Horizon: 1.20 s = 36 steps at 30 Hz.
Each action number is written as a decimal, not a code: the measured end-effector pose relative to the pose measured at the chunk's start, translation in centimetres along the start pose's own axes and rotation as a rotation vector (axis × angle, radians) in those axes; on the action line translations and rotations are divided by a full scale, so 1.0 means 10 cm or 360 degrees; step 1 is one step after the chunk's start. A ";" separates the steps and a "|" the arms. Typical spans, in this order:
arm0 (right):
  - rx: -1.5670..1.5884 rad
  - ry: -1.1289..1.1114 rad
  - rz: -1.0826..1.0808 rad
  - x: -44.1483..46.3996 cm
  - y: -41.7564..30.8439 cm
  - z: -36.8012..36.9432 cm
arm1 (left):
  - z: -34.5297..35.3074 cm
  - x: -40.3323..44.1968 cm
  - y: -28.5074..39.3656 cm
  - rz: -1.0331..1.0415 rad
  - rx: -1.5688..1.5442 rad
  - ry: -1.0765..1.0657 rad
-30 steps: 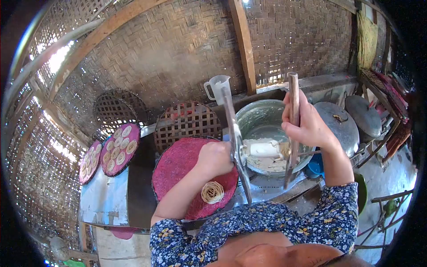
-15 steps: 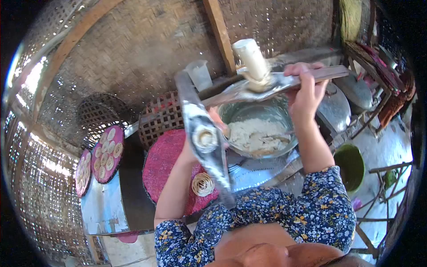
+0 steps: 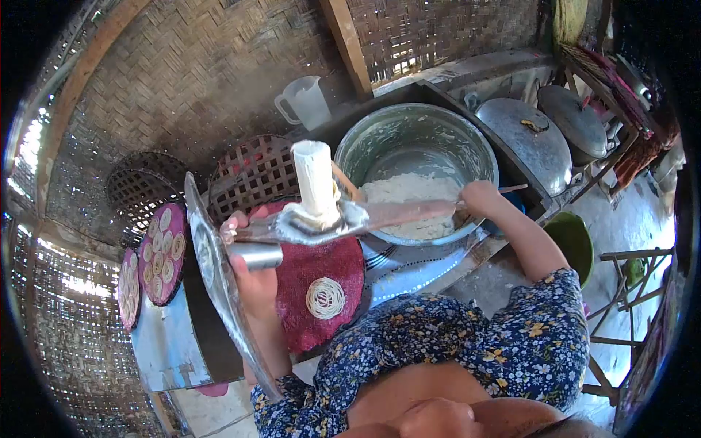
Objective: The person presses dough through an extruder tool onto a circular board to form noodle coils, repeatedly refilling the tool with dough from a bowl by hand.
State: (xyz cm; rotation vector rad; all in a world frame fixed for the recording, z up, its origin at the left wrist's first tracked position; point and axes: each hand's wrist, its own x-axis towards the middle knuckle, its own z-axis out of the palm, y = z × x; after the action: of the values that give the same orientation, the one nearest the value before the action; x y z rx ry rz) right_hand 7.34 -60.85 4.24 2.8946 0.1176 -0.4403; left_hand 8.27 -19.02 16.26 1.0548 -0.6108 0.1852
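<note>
My left hand [image 3: 255, 281] is closed around the metal cylinder [image 3: 259, 255] of a long wooden press board [image 3: 219, 281], tilted steeply. Its fingers also hold one end of a second board [image 3: 409, 213], whose white plunger [image 3: 315, 179] points up, coated with dough. My right hand [image 3: 480, 198] is closed on a thin handle [image 3: 515, 188] over the rim of a large metal basin [image 3: 491, 157]. Pale dough [image 3: 409, 191] lies in the basin. Below the boards, one coil of noodle strands [image 3: 325, 298] rests on a round red cloth-covered tray [image 3: 296, 328].
A clear pitcher [image 3: 307, 102] stands by the woven wall. Lidded pots [image 3: 529, 139] are right of the basin, with a green tub [image 3: 573, 237] below. Open-weave baskets [image 3: 252, 171] and pink trays with several noodle coils [image 3: 162, 255] are at left.
The plunger board has come away from my right hand and now lies across to my left hand. The cylinder board has swung left. My right hand has dropped to the basin's right side.
</note>
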 end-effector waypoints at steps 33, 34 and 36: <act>0.0596 -0.0037 -0.0408 0.07 0.08 -0.59 | -0.18 -0.32 0.05 -0.0334 0.0182 -0.0245; 0.0770 -0.0118 -0.0364 -0.03 0.13 -0.81 | -0.18 -0.29 0.03 -0.0484 0.0277 -0.0203; 0.0995 -0.0111 -0.0411 -0.21 0.21 -1.20 | -0.14 -0.21 -0.01 -0.0746 0.0521 -0.0179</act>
State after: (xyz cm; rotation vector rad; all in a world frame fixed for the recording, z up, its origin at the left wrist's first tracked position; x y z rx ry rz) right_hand 8.99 -60.38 16.45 3.4831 0.4140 -0.7347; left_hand 7.13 -17.55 14.58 1.5036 -0.4248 -0.1924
